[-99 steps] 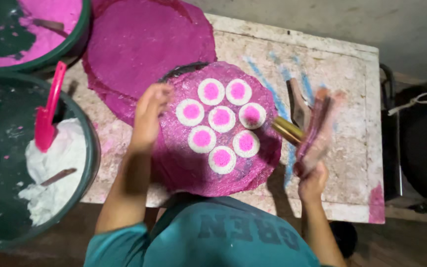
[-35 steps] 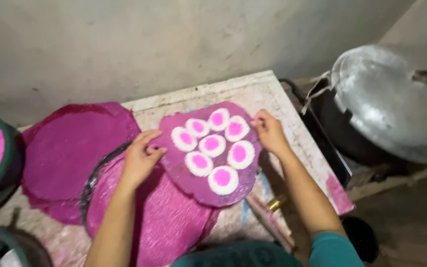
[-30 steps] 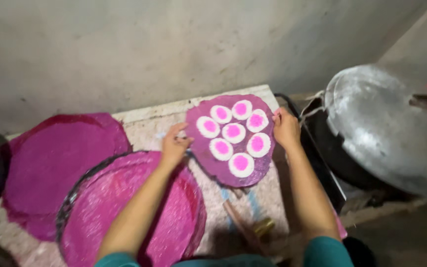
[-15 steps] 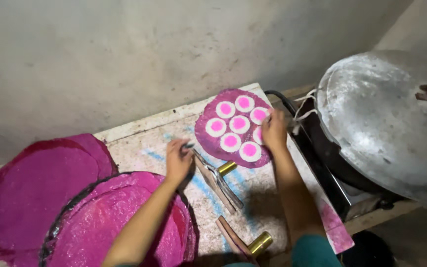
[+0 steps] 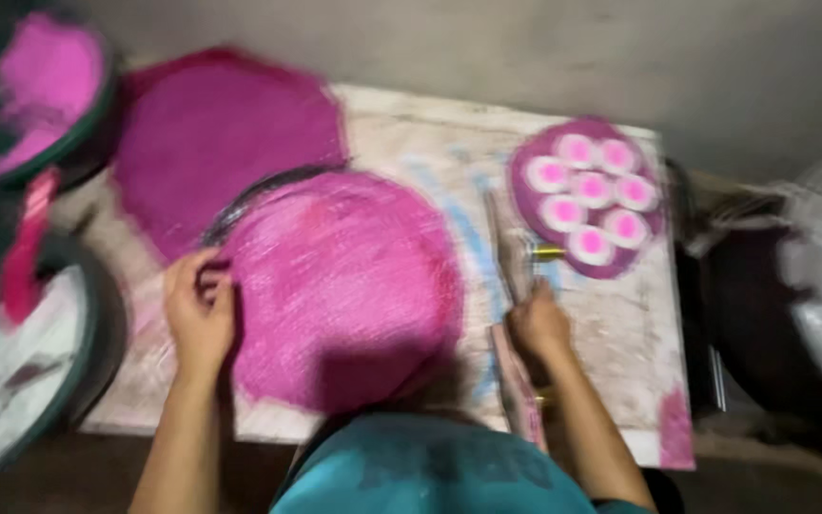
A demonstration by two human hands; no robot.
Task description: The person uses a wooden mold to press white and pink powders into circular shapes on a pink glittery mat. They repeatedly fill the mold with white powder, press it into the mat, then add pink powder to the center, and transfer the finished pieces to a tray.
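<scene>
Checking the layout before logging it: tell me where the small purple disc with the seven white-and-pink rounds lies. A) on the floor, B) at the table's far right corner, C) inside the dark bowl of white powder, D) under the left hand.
B: the small purple disc lies at the far right corner of the table, apart from both the left hand and the right hand.

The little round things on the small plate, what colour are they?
The round pieces are white with bright pink centres, on a dark pink plate. The head view shows them, a bit blurred.

free: bare table strip (image 5: 468, 157) btwn pink sheet (image 5: 344, 286) & cake tray (image 5: 587, 195) | blocked: tools (image 5: 506, 257) there
</scene>
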